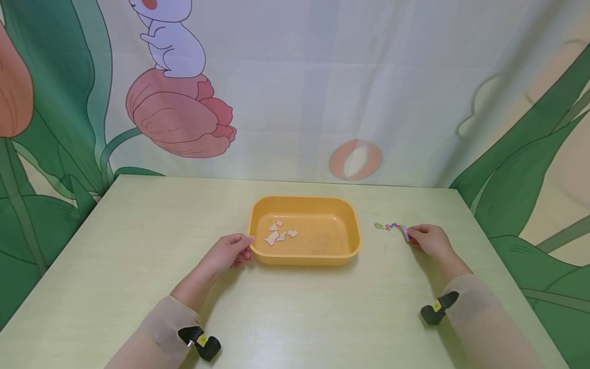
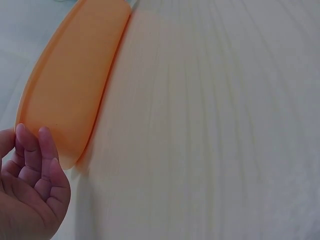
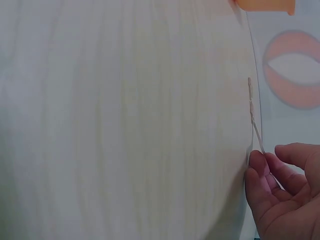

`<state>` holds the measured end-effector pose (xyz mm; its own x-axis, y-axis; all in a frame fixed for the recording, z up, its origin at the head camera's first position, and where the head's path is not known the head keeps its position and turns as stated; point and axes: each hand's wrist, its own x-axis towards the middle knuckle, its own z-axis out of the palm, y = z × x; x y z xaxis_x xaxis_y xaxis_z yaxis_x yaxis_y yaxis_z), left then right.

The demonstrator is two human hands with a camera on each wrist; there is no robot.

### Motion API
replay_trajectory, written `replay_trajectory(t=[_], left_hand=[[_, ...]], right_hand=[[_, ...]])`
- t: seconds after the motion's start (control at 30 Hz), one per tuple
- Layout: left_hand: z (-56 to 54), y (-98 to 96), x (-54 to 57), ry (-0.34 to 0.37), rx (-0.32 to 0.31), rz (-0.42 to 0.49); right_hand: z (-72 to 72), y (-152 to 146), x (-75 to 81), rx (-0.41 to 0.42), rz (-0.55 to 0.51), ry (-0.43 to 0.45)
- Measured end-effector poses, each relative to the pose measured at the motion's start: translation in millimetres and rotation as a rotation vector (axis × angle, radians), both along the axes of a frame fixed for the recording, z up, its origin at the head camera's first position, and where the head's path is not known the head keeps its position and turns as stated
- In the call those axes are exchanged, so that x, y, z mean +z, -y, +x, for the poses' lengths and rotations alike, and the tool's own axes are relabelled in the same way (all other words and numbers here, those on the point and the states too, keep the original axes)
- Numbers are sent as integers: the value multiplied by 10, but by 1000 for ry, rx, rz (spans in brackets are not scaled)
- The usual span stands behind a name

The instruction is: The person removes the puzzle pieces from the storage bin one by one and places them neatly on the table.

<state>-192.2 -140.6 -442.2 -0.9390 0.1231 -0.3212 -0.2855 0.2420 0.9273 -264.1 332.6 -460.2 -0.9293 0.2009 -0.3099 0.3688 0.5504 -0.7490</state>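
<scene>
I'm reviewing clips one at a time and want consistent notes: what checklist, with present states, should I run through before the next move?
1. Tray steadied: ok, the left hand grips its left edge.
2. Purple piece gripped: ok, the right hand pinches it.
3. Purple piece separate from its neighbours: cannot tell.
4. Pale pieces inside the tray: ok, towards its left side.
5. All pieces in the tray: not ok, a green piece lies to its right.
</scene>
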Motion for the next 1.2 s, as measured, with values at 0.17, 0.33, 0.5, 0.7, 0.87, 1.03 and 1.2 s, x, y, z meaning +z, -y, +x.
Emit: replay_trajectory(t=[0.17,0.33,0.5,0.7,0.87,1.03,1.2], left_hand=[[-18,3,-49,-2,5,-2],[-18,4,-52,-5,5,-2],[-23,7,-63,-1,9,-9],[-25,12,-72,3,11,-5],[-20,13,-69,-2,8,-6],[-24,12,-70,-2,6,-10],[-28,12,-74,-2,8,-8]], right_hand=[[2,1,3,-6,-12,7],[28,14,28,3,19,4],[50,27,59,37,77,-29],[78,37,82,73,146,-64],[92,60,103,74,170,-75],[92,77,104,70,129,-98],[112,132,135,84,39,-122]])
